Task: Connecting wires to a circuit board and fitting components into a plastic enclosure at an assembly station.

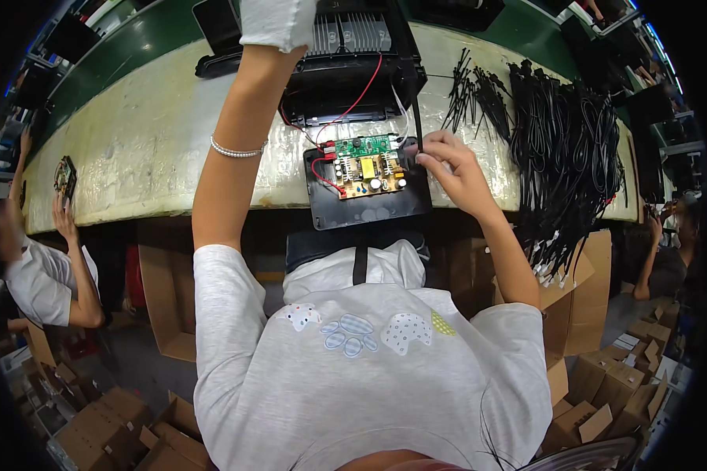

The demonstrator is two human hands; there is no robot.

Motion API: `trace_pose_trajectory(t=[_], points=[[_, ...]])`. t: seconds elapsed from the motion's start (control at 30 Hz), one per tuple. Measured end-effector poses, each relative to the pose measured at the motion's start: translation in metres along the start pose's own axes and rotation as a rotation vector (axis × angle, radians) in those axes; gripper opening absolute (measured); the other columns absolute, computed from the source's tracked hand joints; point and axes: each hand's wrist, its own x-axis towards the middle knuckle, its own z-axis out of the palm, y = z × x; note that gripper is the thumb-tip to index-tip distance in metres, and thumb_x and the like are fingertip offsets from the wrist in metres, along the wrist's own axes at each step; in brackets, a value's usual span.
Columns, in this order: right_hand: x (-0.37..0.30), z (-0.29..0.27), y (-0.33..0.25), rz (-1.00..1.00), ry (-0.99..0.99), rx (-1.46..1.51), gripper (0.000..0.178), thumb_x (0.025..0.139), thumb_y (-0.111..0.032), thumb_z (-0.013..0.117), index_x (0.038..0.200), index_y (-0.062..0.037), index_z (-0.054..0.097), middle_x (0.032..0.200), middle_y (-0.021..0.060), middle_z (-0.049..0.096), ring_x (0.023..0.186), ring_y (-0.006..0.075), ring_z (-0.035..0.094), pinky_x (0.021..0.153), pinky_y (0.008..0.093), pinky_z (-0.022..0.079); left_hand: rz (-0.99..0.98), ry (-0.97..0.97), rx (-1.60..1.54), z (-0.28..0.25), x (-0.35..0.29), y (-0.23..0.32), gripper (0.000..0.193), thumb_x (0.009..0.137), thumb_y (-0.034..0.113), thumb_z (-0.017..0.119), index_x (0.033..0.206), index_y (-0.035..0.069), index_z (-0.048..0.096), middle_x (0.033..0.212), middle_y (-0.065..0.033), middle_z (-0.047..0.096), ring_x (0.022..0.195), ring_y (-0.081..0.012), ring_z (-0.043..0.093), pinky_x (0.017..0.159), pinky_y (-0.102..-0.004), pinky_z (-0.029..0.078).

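My left hand (pixel 279 22), in a white glove, reaches to the upper edge of the picture over a black housing (pixel 349 82) with a ribbed metal heat sink (pixel 353 33). Its fingers are cut off from view. My right hand (pixel 453 169) is bare and pinches a black cable (pixel 417 118) that runs down from the housing. Beside its fingertips lies a circuit board (pixel 369 174) with a green strip, a yellow transformer and several capacitors. The board rests on a black panel (pixel 361 217) at the table's near edge. Red and white wires link board and housing.
Bundles of black cables (pixel 565 133) lie on the right of the pale, film-covered table (pixel 149 149), some hanging over its edge. Smaller black leads (pixel 463 94) lie beside them. Cardboard boxes (pixel 169 290) stand below. At left, another person's hand (pixel 64 216) is by a small circuit board (pixel 65 179).
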Motion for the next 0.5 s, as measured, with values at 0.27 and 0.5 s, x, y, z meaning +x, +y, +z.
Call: trace_pose_trajectory(t=[0.27, 0.5], points=[[0.025, 0.017, 0.021, -0.047, 0.156, -0.201, 0.013, 0.085, -0.008, 0.072, 0.089, 0.0032, 0.070, 0.081, 0.0079, 0.070, 0.073, 0.0122, 0.064, 0.067, 0.0248, 0.047, -0.004, -0.054, 0.066, 0.017, -0.026, 0.024, 0.018, 0.100, 0.018, 0.056, 0.099, 0.001, 0.054, 0.084, -0.0084, 0.063, 0.069, -0.0157, 0.066, 0.056, -0.0322, 0.064], [0.028, 0.020, 0.028, -0.151, 0.110, -0.254, 0.011, 0.085, -0.008, 0.071, 0.088, 0.0025, 0.069, 0.080, 0.0056, 0.069, 0.069, 0.0108, 0.059, 0.063, 0.0250, 0.045, -0.031, -0.020, 0.082, 0.009, -0.028, 0.014, 0.020, 0.101, 0.019, 0.056, 0.096, -0.001, 0.054, 0.084, -0.0102, 0.065, 0.071, -0.0184, 0.068, 0.057, -0.0348, 0.064]])
